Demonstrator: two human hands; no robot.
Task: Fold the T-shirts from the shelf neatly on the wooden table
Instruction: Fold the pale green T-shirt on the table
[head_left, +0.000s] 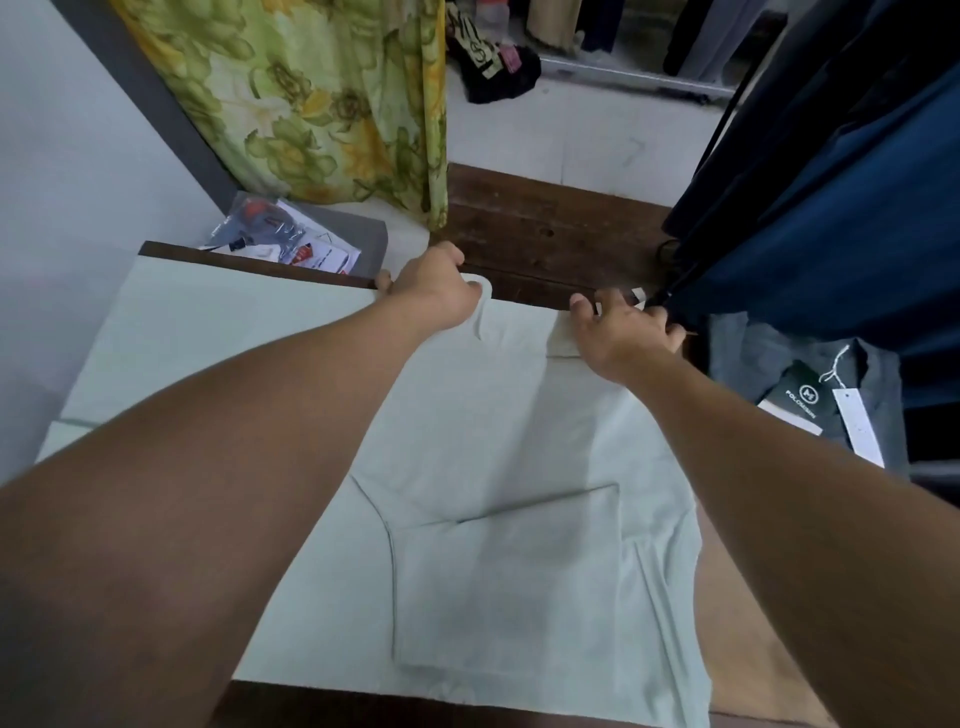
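A pale mint-white T-shirt (498, 426) lies spread flat over the dark wooden table (545, 234), with one sleeve folded in across its near half. My left hand (434, 288) grips the shirt's far edge near the middle of the table's back. My right hand (623, 330) pinches the far right corner of the same edge, close to the hanging dark clothes. Both forearms stretch out over the shirt and hide parts of it.
A green floral curtain (322, 104) hangs behind the table. Navy garments (841, 208) hang at the right. A folded grey shirt with a green tag (802, 397) lies at the right. Plastic-wrapped packets (280, 239) sit at the far left. Dark clothes (493, 62) lie on the floor.
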